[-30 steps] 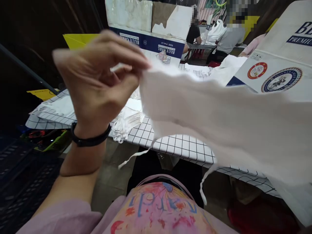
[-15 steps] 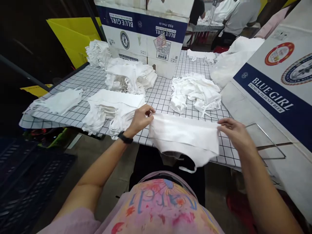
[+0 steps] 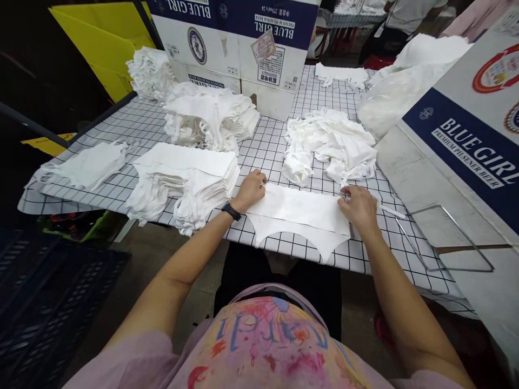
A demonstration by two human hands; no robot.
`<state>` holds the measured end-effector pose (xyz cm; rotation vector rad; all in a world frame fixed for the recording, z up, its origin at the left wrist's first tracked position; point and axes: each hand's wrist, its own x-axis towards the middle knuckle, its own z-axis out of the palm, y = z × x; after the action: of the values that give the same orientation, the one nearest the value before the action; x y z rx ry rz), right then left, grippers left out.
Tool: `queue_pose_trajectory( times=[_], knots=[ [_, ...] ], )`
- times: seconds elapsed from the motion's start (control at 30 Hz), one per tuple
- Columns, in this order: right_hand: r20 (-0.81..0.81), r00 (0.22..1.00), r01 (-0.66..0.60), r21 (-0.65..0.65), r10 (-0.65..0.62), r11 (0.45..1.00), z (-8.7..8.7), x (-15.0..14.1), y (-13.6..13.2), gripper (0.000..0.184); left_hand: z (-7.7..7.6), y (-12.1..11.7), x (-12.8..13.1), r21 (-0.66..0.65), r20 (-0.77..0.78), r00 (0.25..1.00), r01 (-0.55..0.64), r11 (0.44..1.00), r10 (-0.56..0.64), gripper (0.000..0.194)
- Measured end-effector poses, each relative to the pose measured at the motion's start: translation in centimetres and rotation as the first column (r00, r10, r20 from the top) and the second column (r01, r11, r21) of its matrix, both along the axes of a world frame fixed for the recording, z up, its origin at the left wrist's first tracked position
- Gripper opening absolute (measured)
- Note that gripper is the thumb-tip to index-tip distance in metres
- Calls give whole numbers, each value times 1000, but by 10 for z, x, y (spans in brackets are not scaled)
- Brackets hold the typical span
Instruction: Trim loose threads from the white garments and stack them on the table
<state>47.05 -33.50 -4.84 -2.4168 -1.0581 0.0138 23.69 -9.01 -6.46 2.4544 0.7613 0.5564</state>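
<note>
A white strappy top (image 3: 300, 208) lies flat along the table's front edge, its straight hem away from me and its neckline side towards me. At the hem's left corner, my left hand (image 3: 250, 190) has its fingers closed on the cloth. My right hand (image 3: 360, 209) pinches the hem's right corner. Just left of my left hand is a neat stack of folded white tops (image 3: 184, 167), their straps hanging over the edge. Beyond the top sits a loose heap of white tops (image 3: 330, 140).
More white stacks stand further back (image 3: 211, 116), before an upturned beer carton (image 3: 239, 48). Another carton (image 3: 458, 135) leans at the right, beside a bent wire frame (image 3: 446, 237). A single flat top (image 3: 87, 165) lies at far left on the checked tablecloth (image 3: 267, 146). People sit beyond.
The white top has come down from the air to lie flat on the table. Both hands have lowered with it, and the right hand has shifted left.
</note>
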Motion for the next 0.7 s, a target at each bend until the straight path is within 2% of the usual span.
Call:
queue_pose_trajectory(
  times=[0.1,0.17,0.2,0.23,0.27,0.37,0.4,0.47,0.5,0.53,0.57,0.63,0.7],
  knots=[
    [-83,992,-88,70,94,994,5,-18,34,40,-7,-2,3,15,14,1000,4,1000,-4,25],
    [-154,978,-133,40,138,990,7,-30,62,67,-10,-5,2,22,35,999,-5,1000,4,25],
    [-159,975,-157,7,156,988,8,-34,77,75,-11,-6,1,25,47,999,-9,1000,8,25],
    [-159,973,-172,-12,168,985,9,-35,91,75,-11,-6,0,26,58,998,-11,1000,10,25],
    [-158,972,-178,-16,173,984,9,-34,104,65,-12,-7,-1,25,68,998,-11,1000,9,24],
    [-156,974,-163,27,165,986,18,-14,137,21,-14,-7,-3,15,94,996,-7,1000,6,24],
    [-156,976,-144,55,151,988,25,-1,147,15,-14,-7,-3,10,102,995,-6,1000,5,24],
    [-177,980,-67,142,92,988,44,28,164,16,-15,-6,-3,0,116,993,-6,1000,6,24],
    [-280,960,46,253,27,966,55,44,170,15,-16,-6,-3,-6,123,992,-6,1000,7,24],
    [-404,914,181,345,-28,921,66,59,175,16,-16,-6,-3,-12,130,991,-6,1000,8,24],
    [-513,857,283,385,-51,878,76,73,177,19,-16,-6,-3,-17,137,991,-8,1000,10,24],
    [-568,820,341,390,-68,856,91,92,174,28,-15,-6,-3,-29,147,989,-11,1000,15,24],
    [-574,812,373,372,-105,850,93,97,159,38,-15,-6,-3,-40,154,988,-15,999,22,24]
  ],
)
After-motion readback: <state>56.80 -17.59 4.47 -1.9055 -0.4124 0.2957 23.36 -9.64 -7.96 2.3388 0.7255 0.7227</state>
